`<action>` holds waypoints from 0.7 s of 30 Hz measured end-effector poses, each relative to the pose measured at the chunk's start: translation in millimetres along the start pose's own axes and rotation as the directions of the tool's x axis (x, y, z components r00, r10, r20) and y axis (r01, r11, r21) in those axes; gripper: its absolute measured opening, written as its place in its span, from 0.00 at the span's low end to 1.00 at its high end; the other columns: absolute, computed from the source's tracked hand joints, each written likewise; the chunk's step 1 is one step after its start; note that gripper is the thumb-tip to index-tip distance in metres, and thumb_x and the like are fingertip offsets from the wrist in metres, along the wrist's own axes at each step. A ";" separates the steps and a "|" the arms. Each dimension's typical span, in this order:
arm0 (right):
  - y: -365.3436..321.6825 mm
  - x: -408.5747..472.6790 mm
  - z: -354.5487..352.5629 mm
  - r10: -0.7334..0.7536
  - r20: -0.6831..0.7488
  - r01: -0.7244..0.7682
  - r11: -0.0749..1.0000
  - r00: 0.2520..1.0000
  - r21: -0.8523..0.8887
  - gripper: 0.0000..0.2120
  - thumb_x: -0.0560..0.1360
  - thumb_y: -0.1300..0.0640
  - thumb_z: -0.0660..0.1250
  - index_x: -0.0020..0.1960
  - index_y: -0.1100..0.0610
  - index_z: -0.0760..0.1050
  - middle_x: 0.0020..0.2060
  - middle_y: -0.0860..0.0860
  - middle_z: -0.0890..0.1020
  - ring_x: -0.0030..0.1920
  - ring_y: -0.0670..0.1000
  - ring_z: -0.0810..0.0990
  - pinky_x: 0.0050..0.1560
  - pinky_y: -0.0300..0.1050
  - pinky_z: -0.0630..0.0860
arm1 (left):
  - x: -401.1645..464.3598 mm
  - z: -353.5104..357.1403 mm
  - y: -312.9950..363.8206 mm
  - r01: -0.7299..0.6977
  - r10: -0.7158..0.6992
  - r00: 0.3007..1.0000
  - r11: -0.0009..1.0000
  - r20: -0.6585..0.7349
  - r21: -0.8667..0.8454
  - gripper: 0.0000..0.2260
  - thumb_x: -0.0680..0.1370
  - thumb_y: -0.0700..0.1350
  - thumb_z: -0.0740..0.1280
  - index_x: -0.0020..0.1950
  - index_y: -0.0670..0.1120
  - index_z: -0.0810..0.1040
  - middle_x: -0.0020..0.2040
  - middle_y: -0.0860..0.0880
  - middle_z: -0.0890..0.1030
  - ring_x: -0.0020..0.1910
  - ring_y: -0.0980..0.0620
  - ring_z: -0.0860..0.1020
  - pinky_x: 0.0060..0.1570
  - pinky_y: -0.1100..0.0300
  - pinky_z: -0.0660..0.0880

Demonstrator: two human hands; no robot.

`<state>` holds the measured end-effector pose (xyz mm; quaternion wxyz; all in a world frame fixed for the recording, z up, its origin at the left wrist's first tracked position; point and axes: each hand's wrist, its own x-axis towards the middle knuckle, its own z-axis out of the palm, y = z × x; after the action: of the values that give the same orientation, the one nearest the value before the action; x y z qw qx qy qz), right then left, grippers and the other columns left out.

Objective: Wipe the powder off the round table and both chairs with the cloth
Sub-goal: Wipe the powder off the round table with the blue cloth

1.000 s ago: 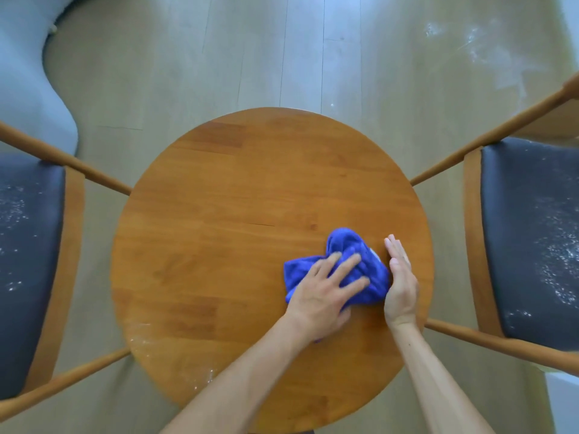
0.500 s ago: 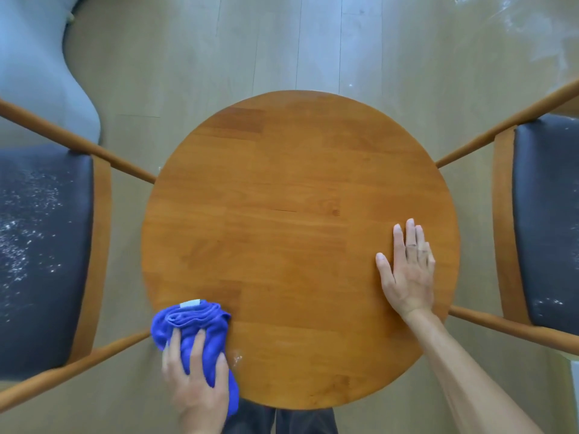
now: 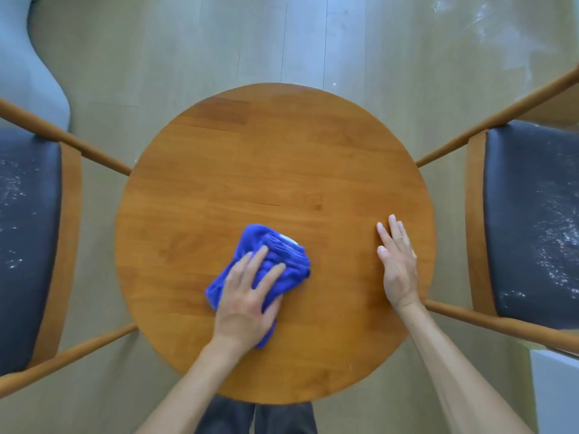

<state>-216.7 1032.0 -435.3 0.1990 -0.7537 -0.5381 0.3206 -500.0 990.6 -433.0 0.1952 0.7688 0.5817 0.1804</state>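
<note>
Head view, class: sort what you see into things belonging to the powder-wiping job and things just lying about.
Job:
blue cloth under left hand
round table, right hand flat on it
left chair
right chair

Lying about:
white box
pale grey object

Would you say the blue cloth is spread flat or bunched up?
Bunched: the blue cloth shows thick folds under the left hand.
</note>
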 end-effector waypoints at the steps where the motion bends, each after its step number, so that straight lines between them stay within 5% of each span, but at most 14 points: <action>1: 0.0 -0.8 0.1 0.003 0.005 -0.003 1.000 1.000 0.005 0.27 0.77 0.50 0.47 0.75 0.52 0.64 0.77 0.43 0.55 0.76 0.39 0.47 0.75 0.45 0.45 | 3.6 -14.5 -29.4 0.137 -0.136 0.988 0.990 -0.067 0.014 0.20 0.73 0.49 0.66 0.64 0.45 0.78 0.71 0.40 0.69 0.68 0.38 0.69 0.68 0.44 0.66; 4: -0.6 -0.8 -0.3 0.011 0.001 -0.011 1.000 1.000 0.013 0.27 0.77 0.50 0.47 0.75 0.52 0.64 0.77 0.43 0.55 0.76 0.39 0.47 0.75 0.44 0.44 | 1.9 -43.8 -88.2 0.467 -0.452 0.859 0.884 -0.241 0.009 0.22 0.74 0.48 0.66 0.66 0.42 0.75 0.72 0.38 0.66 0.68 0.36 0.65 0.70 0.43 0.61; 8: -1.6 -0.4 -3.1 0.012 0.016 -0.013 0.998 1.000 0.065 0.28 0.77 0.50 0.47 0.75 0.52 0.63 0.77 0.42 0.55 0.76 0.38 0.46 0.75 0.43 0.42 | -1.6 -25.0 -58.0 0.615 -0.589 0.737 0.788 -0.331 -0.031 0.21 0.75 0.46 0.64 0.67 0.41 0.73 0.72 0.36 0.65 0.68 0.32 0.64 0.69 0.38 0.61; 13: -15.0 -0.2 -9.7 0.052 0.060 -0.061 0.987 0.997 0.150 0.28 0.77 0.51 0.46 0.75 0.55 0.62 0.77 0.46 0.55 0.77 0.41 0.46 0.77 0.51 0.44 | -9.6 36.6 89.2 0.414 -0.415 0.908 0.910 -0.056 -0.029 0.22 0.75 0.51 0.60 0.66 0.43 0.76 0.73 0.37 0.66 0.70 0.33 0.65 0.69 0.40 0.63; 16: -29.8 -13.2 -9.8 0.033 0.008 -0.034 0.990 0.999 0.139 0.26 0.78 0.51 0.49 0.74 0.56 0.63 0.76 0.48 0.57 0.77 0.45 0.49 0.77 0.55 0.49 | -4.5 51.7 148.8 0.403 -0.375 0.915 0.873 0.149 -0.276 0.23 0.78 0.57 0.55 0.72 0.53 0.69 0.78 0.54 0.57 0.76 0.50 0.54 0.73 0.47 0.57; 19: -48.0 -58.1 19.8 -0.033 -0.132 0.015 0.991 0.991 -0.133 0.25 0.77 0.48 0.55 0.72 0.53 0.67 0.76 0.53 0.60 0.76 0.55 0.56 0.73 0.58 0.59 | 16.0 29.3 108.9 0.354 -0.331 0.935 0.864 0.128 -0.358 0.22 0.79 0.52 0.53 0.71 0.49 0.70 0.74 0.55 0.65 0.73 0.51 0.64 0.69 0.43 0.63; 21: -65.1 -87.1 51.3 -0.023 -0.156 -0.022 0.958 0.988 -0.286 0.27 0.74 0.43 0.59 0.71 0.50 0.70 0.75 0.59 0.62 0.74 0.62 0.59 0.68 0.63 0.63 | 29.2 8.6 53.2 0.353 -0.354 0.935 0.924 0.020 -0.148 0.22 0.78 0.50 0.56 0.71 0.47 0.72 0.73 0.47 0.69 0.72 0.42 0.66 0.68 0.37 0.62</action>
<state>-315.8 970.2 -406.5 0.1298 -0.7974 -0.5616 0.1787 -444.3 1004.8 -411.8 0.2796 0.6339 0.6961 0.1881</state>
